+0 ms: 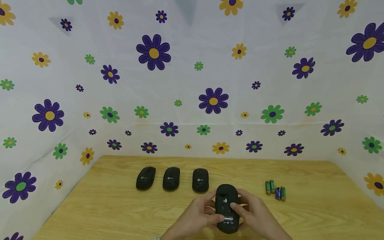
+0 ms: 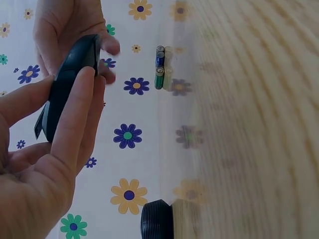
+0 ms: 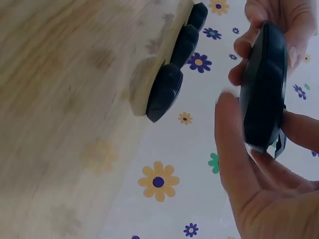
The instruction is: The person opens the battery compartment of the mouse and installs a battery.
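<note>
A black computer mouse [image 1: 227, 209] is held above the table with its underside facing up, showing a label and a dark sensor recess. My left hand [image 1: 201, 210] grips its left side, thumb on the underside near the label. On the opposite side my right hand [image 1: 252, 210] holds it, with the thumb lying across the middle of the underside. In the left wrist view the mouse [image 2: 72, 82] appears edge-on between left fingers and thumb, and a thin dark flap [image 2: 39, 124] stands out from its lower end. The right wrist view shows the mouse [image 3: 264, 87] between both hands.
Three more black mice [image 1: 145, 178] [image 1: 171, 179] [image 1: 200, 180] sit in a row at the back of the wooden table [image 1: 114, 206]. Several small batteries [image 1: 278, 193], green and blue, stand to the right. A white flowered cloth [image 1: 180, 80] hangs behind and along both sides.
</note>
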`<state>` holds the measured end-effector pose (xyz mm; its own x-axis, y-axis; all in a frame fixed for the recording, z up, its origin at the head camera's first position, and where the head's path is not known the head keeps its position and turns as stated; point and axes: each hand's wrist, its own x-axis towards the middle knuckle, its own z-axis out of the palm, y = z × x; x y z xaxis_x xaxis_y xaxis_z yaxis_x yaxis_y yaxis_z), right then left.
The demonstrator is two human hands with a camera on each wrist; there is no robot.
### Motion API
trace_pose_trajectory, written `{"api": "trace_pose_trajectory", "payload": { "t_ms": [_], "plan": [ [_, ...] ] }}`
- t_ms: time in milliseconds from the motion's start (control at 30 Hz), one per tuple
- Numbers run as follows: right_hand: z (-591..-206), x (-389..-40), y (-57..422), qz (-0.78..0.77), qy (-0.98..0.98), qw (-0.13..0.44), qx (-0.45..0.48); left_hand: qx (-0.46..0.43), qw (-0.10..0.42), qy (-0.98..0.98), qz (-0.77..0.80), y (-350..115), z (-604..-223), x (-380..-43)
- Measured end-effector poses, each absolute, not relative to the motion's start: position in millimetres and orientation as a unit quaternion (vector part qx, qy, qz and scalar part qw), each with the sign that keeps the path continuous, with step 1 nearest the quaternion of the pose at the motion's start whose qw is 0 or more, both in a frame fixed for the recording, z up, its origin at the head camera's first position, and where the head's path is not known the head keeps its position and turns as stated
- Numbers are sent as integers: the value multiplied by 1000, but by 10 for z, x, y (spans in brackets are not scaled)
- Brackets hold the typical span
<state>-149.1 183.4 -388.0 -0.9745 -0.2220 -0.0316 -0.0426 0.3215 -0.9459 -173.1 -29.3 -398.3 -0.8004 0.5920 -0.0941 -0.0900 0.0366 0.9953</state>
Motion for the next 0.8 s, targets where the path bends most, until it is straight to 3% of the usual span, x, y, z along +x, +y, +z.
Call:
{"api": "trace_pose_trajectory", "payload": {
  "t_ms": [200, 800],
  "plan": [
    [-3792, -1502, 1754, -532, 845, -41, -44, 181, 265, 654, 685, -320, -3992, -1759],
    [-3667, -1769, 1933, -625, 780, -37, -3, 168, 256, 652, 694, -311, -4025, -1776]
  ]
}}
